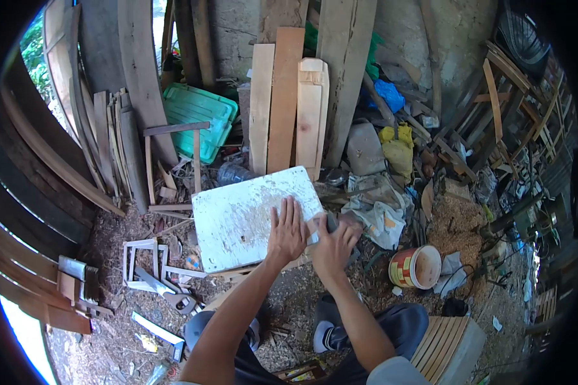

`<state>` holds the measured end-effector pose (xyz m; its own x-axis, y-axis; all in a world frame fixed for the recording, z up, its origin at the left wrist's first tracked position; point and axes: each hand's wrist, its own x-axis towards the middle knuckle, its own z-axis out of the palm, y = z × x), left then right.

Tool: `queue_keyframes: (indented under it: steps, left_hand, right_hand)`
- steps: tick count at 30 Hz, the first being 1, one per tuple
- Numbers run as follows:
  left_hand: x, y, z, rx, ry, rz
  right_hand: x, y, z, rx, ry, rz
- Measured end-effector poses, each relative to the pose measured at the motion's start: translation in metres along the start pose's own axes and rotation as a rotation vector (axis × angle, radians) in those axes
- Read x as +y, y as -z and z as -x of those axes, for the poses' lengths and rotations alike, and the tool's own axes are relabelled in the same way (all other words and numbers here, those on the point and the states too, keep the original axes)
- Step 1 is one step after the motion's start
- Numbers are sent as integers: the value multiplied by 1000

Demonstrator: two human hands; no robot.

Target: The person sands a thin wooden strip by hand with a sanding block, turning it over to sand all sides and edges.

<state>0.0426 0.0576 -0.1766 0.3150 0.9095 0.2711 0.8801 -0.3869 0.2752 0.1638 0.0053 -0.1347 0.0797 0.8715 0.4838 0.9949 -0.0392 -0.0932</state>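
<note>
A worn white board (237,218) with scratched, stained paint forms a small work surface in front of me. My left hand (288,232) lies flat on its right part, fingers stretched out and close together. At the board's right edge, my right hand (335,247) is closed around a dark grey object (331,222), whose kind is mostly hidden by the fingers. A pale piece, perhaps wood, shows between the two hands. The right hand's fingers look slightly blurred.
A handsaw (176,298) lies on the littered ground beside white frames (149,263). A paint bucket (424,266) lies tipped at right, near a sawdust heap (456,224). Planks (286,102) and a green plastic lid (202,119) lean behind. A slatted wooden piece (440,346) is beside my leg.
</note>
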Motion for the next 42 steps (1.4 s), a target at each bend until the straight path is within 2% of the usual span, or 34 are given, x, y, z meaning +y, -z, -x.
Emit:
queue_keyframes:
  steps: [2,3,4,6,7,11,13,16,17,20,24,28,30,32,33,34,36,37,40,41,42]
  left_hand:
    - [-2,0,-1,-11,2,-9]
    - [-2,3,-3,-19,0,5]
    - [0,3,1,-38,0,23]
    - [1,2,0,-39,-4,15]
    - [0,3,1,-30,-3,4]
    - [1,4,-2,-10,8,10]
    - [1,3,0,-3,-9,-9]
    - [1,2,2,1,-1,23]
    - [1,4,3,-11,-2,22]
    - [2,5,2,-16,-16,-1]
    - [-1,2,-2,-4,-13,16]
    - [0,4,1,-24,-15,4]
    - [1,4,0,-21,-17,21]
    - [-2,-2,1,6,-24,5]
    - [-2,-2,0,9,-21,4]
    - [-2,-1,-1,4,-20,11]
    - [-3,0,2,-12,-27,14]
    - [-2,2,2,-26,-16,18]
    - [-2,-1,1,-23,-13,26]
    - [-2,-4,0,-7,-10,27]
    - [-1,-3,-1,2,-13,32]
  right_hand:
    - [-2,4,7,-69,-61,-80]
    - [2,-6,0,13,-14,-56]
    - [5,-9,-11,-1,-17,-55]
    - [7,-15,-43,-145,-130,-102]
    - [5,-20,-48,-114,-151,-79]
    - [5,-8,-9,10,-38,-82]
    - [9,-2,7,-60,-44,-196]
    - [18,-13,-18,-36,-57,-217]
    - [15,-13,-22,-107,-124,-252]
    - [3,-3,7,-50,-85,-177]
    - [0,7,19,-82,-117,-273]
    - [2,-11,-12,-93,-241,-150]
    - [-4,-6,4,-6,-213,-132]
    - [-7,7,28,-155,-173,-240]
    - [0,7,28,-102,-107,-242]
    - [5,4,21,-100,-106,-245]
    - [12,-7,-5,30,-107,-137]
    - [15,-11,-19,-64,-182,-145]
    - [9,-8,-19,-124,-210,-111]
    - [5,-8,-3,-6,-138,-72]
    - [7,-2,5,2,-135,-66]
